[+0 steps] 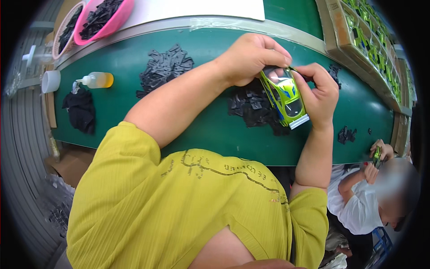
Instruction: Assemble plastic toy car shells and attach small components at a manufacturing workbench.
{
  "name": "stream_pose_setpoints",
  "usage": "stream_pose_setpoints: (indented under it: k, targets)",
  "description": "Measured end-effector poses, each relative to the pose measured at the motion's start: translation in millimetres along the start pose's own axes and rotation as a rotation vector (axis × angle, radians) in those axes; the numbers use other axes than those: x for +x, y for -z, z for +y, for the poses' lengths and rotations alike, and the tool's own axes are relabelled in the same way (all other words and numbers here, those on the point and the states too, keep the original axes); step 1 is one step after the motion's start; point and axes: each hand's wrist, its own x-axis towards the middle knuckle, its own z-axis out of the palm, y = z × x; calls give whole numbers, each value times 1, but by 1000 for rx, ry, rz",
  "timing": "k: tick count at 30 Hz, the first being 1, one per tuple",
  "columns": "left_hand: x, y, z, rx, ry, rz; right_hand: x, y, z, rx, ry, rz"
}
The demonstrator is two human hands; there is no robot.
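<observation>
A lime-green toy car body [286, 96] with blue markings, dark windows and a pale rear wing is held up over the green table, its wing end toward me. My left hand [257, 58] pinches the far end of the car, fingers bent over it. Around its right side close the fingers and thumb of my right hand [319, 92]. Whether a small part sits between my fingertips is hidden. Beneath the car lies a pile of black plastic parts [253, 107], partly covered by it. Another heap of black parts [165, 67] is left of my left forearm.
At the left stand a squeeze bottle [99, 80] of yellow liquid, a white cup [51, 81] and a dark cloth [80, 110]. Pink baskets [105, 22] hold black parts. A cardboard box [358, 49] of green car bodies borders the right. A co-worker [358, 197] holds a green piece there.
</observation>
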Motion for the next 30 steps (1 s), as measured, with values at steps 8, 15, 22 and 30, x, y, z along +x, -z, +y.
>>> stream_pose_setpoints:
  k: [8,15,22,30]
  targets:
    - [-4,-3,3,-130,81,49,-5,-3,4,289,-253,-1]
    - [-3,11,3,-260,40,-23,-6,2,1,459,-252,1]
    - [-4,6,6,-152,39,44,-3,2,2,315,-146,-9]
    - [-5,1,9,-143,58,37,-3,0,-3,217,-154,62]
